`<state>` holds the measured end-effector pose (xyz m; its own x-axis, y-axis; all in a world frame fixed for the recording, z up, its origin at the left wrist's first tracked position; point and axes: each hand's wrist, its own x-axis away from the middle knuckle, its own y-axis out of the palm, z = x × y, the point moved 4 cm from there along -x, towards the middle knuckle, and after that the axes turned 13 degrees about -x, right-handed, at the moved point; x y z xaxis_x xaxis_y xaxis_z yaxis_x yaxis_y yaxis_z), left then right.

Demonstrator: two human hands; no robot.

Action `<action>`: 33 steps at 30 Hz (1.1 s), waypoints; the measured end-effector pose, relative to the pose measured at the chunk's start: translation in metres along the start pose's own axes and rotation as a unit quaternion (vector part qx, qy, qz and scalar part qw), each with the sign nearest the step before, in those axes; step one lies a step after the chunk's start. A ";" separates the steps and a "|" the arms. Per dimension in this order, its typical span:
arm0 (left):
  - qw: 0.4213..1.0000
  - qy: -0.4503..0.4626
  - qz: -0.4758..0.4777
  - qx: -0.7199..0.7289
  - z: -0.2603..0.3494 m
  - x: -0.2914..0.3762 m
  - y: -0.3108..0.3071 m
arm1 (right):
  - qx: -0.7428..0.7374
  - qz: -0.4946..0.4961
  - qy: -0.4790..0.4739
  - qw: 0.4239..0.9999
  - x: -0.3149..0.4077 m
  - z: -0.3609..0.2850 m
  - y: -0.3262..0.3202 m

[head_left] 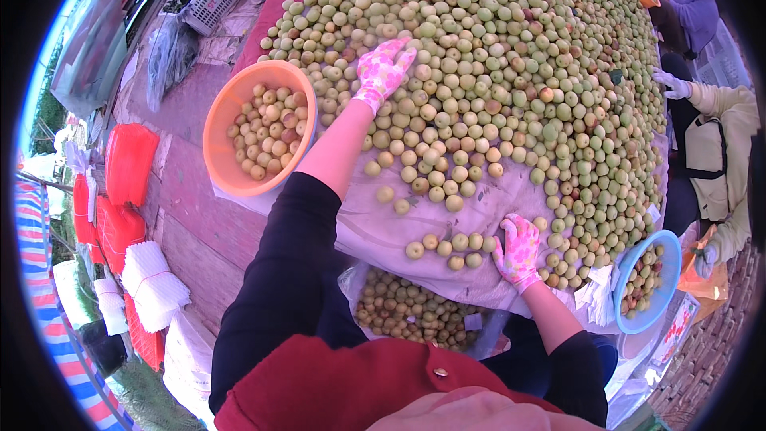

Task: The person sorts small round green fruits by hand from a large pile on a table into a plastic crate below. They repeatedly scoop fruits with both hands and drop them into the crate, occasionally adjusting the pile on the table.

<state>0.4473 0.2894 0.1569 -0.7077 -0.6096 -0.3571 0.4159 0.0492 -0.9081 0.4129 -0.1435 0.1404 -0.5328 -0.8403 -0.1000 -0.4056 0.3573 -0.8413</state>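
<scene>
Round green-yellow fruits [479, 90], some with reddish patches, are heaped over a cloth-covered table [502, 191]. My left hand [385, 69], in a pink flowered glove, reaches over the heap's left part with its fingers spread among the fruits. Nearer to me, my right hand [518, 251], gloved alike, rests on the cloth with parted fingers, beside a small group of fruits [455, 242]. An orange basin [218, 137] of yellower fruits stands left of my left forearm. Below the table edge, in front of my body, a plastic-lined container [413, 311] holds more fruits.
A blue basin [671, 287] with fruits and paper slips [598, 296] lie to the right. Two people sit at the right side, one with a gloved hand [673, 84] at the heap's edge. Red net bundles [128, 161], white foam netting [155, 284] and a white plastic crate [210, 3] are at left.
</scene>
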 end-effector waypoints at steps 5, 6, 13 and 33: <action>0.973 0.161 -0.063 0.150 0.103 0.035 -0.010 | 0.000 0.007 -0.006 1.000 0.001 0.000 -0.001; 0.961 0.190 -0.075 0.188 0.117 0.038 -0.011 | -0.004 0.005 -0.007 1.000 0.001 0.001 -0.001; 0.982 0.052 0.088 0.160 0.008 -0.072 -0.001 | -0.020 -0.002 -0.005 1.000 0.001 0.003 -0.004; 0.998 -0.053 -0.035 -0.005 -0.014 -0.096 0.041 | -0.021 0.014 -0.023 0.999 -0.002 -0.001 -0.004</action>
<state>0.5236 0.3611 0.1508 -0.6704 -0.6917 -0.2687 0.3612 0.0121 -0.9324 0.4150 -0.1430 0.1446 -0.5098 -0.8473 -0.1493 -0.4215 0.3973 -0.8152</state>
